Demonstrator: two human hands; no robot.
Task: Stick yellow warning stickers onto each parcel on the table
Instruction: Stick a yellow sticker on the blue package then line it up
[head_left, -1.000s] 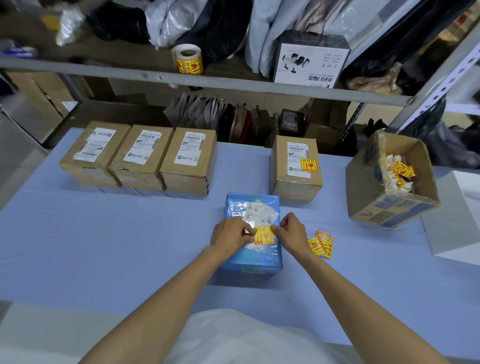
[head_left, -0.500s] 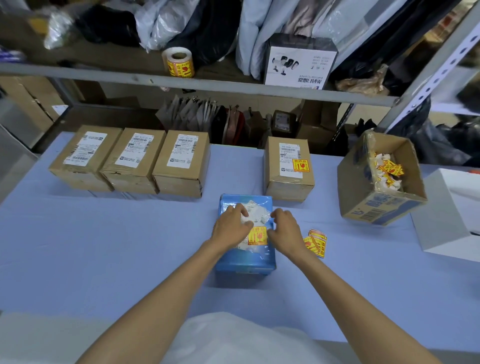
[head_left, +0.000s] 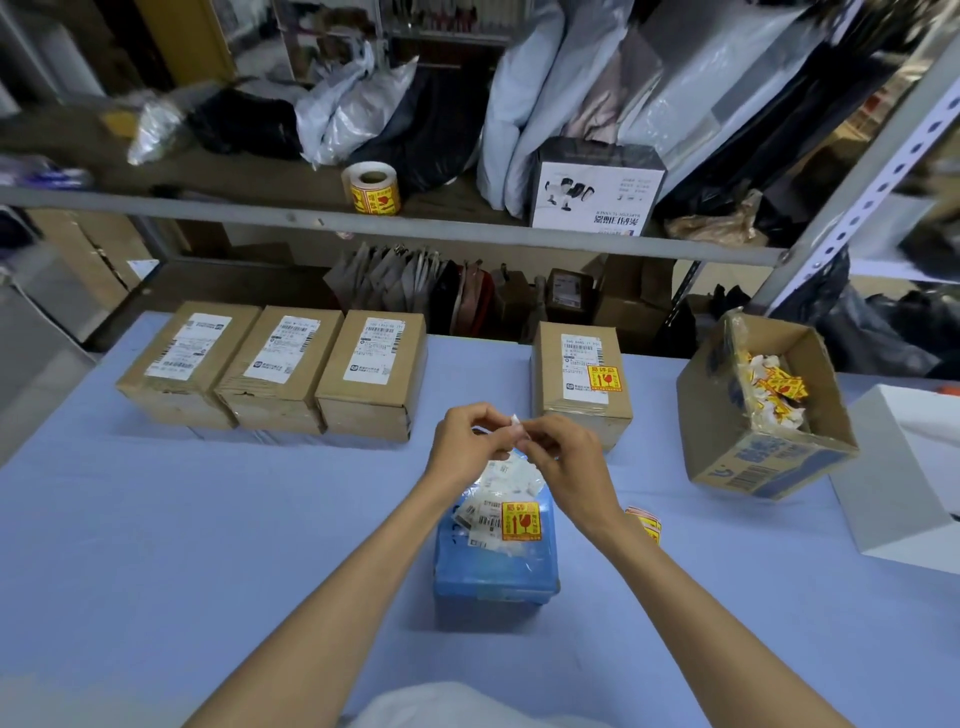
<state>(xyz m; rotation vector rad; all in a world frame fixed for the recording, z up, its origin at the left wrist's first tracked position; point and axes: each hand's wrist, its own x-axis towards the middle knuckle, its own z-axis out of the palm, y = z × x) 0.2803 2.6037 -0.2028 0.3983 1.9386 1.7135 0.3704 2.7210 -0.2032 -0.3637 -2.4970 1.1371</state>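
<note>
Both your hands are raised above the parcel, with the forearms converging from the lower corners. Your left hand (head_left: 467, 444) has its fingers curled, thumb and forefinger pinching a small white paper scrap (head_left: 514, 422). Your right hand (head_left: 563, 457) meets it fingertip to fingertip and pinches the same scrap from the other side. The backs of both hands face the camera. Printing on the scrap: cannot tell.

Directly beneath your hands, flat on the light blue table cover (head_left: 156, 545), lies one blue plastic-wrapped parcel (head_left: 493, 566). It carries white labels and one yellow square warning sticker (head_left: 521, 521), between your wrists.

Parcel count: five.
- One row of three brown cardboard parcels (head_left: 280, 374), side by side, beyond and left of your left hand; white labels only.
- One separate brown cardboard parcel (head_left: 550, 374) just beyond your right hand, bearing a second yellow sticker (head_left: 604, 378).
- The blue one, above.

Other items:
- One small stack of loose yellow stickers (head_left: 647, 525) just beside your right wrist, partly hidden; number cannot be told.
- One open tilted cardboard box (head_left: 727, 441), right of your right hand, holding crumpled yellow-and-white scraps.
- One roll of yellow stickers (head_left: 371, 188) on the grey metal shelf (head_left: 208, 208), far beyond your left hand.
</note>
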